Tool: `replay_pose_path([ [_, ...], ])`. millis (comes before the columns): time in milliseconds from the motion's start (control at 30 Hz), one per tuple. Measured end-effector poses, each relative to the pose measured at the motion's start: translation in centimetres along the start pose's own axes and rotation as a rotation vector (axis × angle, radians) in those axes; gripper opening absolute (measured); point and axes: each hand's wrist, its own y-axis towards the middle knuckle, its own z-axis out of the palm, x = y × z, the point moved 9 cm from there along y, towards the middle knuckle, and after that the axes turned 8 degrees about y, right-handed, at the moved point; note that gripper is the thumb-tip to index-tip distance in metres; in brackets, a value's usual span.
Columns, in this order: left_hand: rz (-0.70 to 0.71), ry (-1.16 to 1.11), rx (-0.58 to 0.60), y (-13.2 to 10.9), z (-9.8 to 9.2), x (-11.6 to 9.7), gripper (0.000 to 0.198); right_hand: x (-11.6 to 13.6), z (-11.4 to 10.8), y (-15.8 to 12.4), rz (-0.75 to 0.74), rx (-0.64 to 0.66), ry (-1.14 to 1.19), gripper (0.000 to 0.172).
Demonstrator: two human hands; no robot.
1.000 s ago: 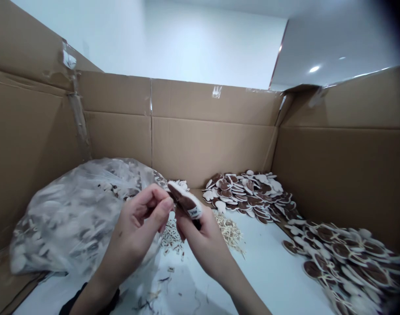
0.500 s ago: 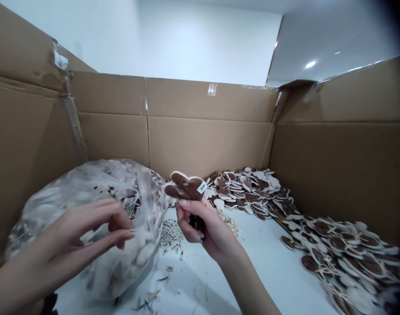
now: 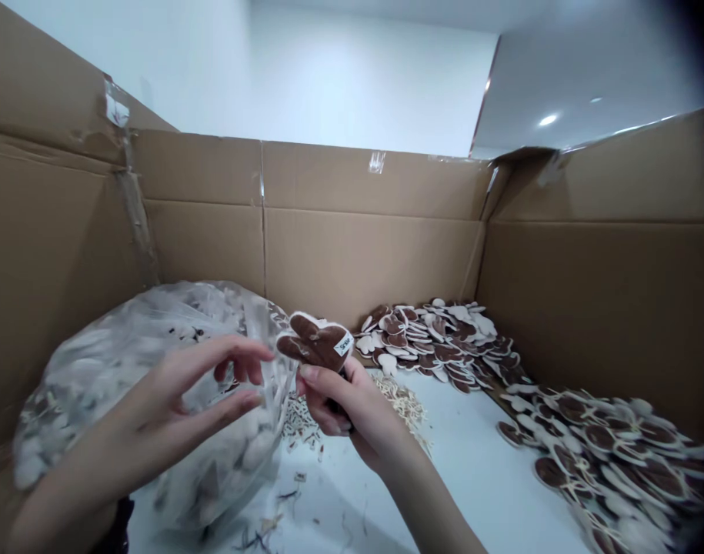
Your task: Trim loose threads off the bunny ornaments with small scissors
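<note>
In my right hand (image 3: 352,408) is a brown plush rabbit-shaped patch (image 3: 317,346) with a white edge. Thumb and fingers pinch its lower side, and its two ears point left. A small white label (image 3: 344,344) with dark lettering sits at its right end. Something dark is tucked in the same palm, mostly covered by the fingers, so its kind is unclear. My left hand (image 3: 195,400) is open just left of the patch, thumb and fingers apart, with nothing between them. Behind that hand stands a clear plastic bag (image 3: 155,315) full of pale and brown pieces.
Cardboard walls (image 3: 375,254) enclose the white work surface (image 3: 467,454). Similar patches form a heap (image 3: 426,338) at the back right and another heap (image 3: 622,454) along the right. Cream scraps (image 3: 406,408) and small bits (image 3: 302,431) lie mid-surface; dark thread ends (image 3: 253,538) lie near the front.
My left hand has moved right and up towards the patch, and its fingers have spread from a near pinch. The right hand with the patch has shifted slightly left.
</note>
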Motion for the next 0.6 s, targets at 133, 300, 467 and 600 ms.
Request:
replay_pose_path([
  [133,0.087,0.068,-0.233,0.6,-0.7,-2.0,0.024,-0.2,0.2,0.1,0.002,-0.005,-0.032,0.026],
  [300,0.202,0.121,-0.316,1.3,0.1,-3.9,0.009,-0.4,0.3,0.2,0.022,-0.009,-0.043,0.025],
  [467,0.291,0.215,-0.459,0.9,-0.4,-4.9,0.017,0.0,0.4,0.1,-0.032,-0.040,-0.143,0.025],
  [600,0.347,0.284,-0.492,0.7,-0.3,-5.6,0.020,1.3,0.2,-0.3,-0.168,-0.158,-0.284,0.027],
])
